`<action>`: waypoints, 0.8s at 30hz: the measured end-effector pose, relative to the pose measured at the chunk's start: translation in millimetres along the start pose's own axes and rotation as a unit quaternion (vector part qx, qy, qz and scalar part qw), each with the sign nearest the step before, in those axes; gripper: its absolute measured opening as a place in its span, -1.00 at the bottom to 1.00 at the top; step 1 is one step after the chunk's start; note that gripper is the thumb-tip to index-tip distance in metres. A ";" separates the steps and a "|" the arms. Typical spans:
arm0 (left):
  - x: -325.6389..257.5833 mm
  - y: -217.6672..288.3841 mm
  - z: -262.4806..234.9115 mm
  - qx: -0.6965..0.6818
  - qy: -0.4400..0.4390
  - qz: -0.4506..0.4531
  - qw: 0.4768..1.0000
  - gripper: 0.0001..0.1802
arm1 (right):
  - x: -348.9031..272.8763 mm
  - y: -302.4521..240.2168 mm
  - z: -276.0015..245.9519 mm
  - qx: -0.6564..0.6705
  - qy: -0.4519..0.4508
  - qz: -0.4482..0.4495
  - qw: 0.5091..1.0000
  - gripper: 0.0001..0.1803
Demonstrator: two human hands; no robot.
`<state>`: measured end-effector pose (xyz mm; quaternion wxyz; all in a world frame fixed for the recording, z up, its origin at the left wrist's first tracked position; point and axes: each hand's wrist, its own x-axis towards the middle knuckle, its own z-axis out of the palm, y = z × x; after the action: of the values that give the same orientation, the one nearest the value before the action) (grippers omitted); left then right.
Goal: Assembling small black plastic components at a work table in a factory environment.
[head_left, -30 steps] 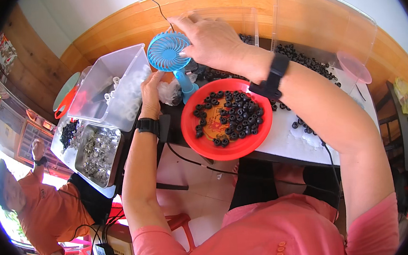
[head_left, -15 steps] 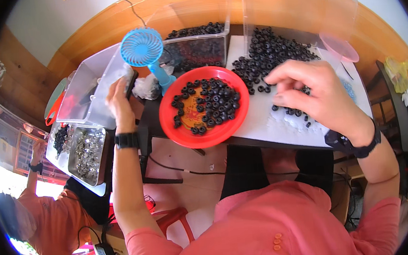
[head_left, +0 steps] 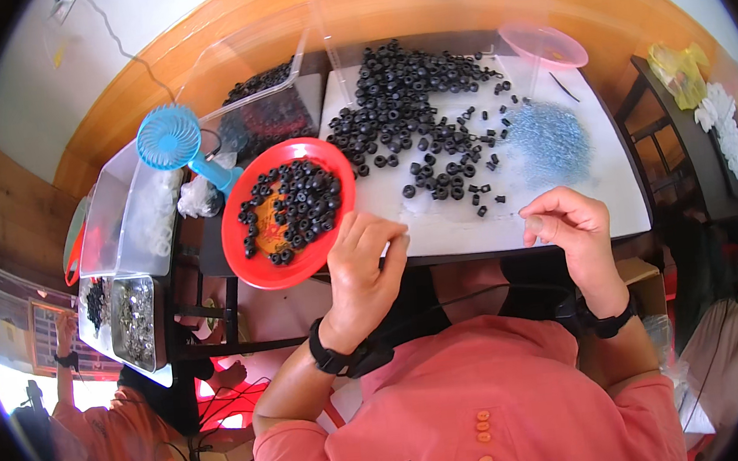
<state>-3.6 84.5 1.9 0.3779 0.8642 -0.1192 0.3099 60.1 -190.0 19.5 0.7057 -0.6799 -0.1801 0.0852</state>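
My left hand (head_left: pixel 365 268) is at the table's front edge, just right of a round red plate (head_left: pixel 232 256). Its fingers are curled with the thumb close to them; anything between them is hidden. On the plate lie several black, bead-like parts (head_left: pixel 305 197) with holes. Over the front right of the white tabletop, my right hand (head_left: pixel 572 228) has thumb and forefinger brought together, and I cannot make out anything in the pinch. Between and beyond the hands, loose black parts (head_left: pixel 448 180) are scattered, leading back to a larger heap (head_left: pixel 392 88) of the same parts.
Tiny blue pieces (head_left: pixel 550 140) lie on the right, with a pink bowl (head_left: pixel 546 44) behind. A blue fan (head_left: pixel 170 138), clear bins (head_left: pixel 134 203) and a metal tray (head_left: pixel 137 317) stand left. Another person (head_left: pixel 124 436) in orange is at far left.
My left hand has come from the clear bin to the plate's right side. My right hand has drawn back from the black parts toward the front edge. The view has shifted right.
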 end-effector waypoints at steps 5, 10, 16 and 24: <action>22.5 -9.5 37.0 0.146 0.020 0.020 0.989 -0.79 | -13.3 13.8 -23.1 -0.001 0.019 -0.024 1.000 -0.91; 29.1 -19.5 55.0 0.265 0.005 0.002 0.964 -0.78 | -15.7 18.9 -33.2 0.015 0.048 -0.015 0.999 -0.91; 27.7 -22.7 60.4 0.278 0.000 -0.008 0.961 -0.82 | 7.3 22.1 -14.0 -0.311 0.093 -0.237 0.915 -0.89; 25.1 -21.4 59.7 0.242 0.022 -0.001 0.970 -0.85 | 39.2 26.8 -14.2 -0.560 0.122 -0.276 0.772 -0.84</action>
<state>51.9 56.4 -26.0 0.1605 0.9230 -0.0317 0.3482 104.8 -187.2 -1.7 0.2095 -0.8803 -0.2883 -0.3131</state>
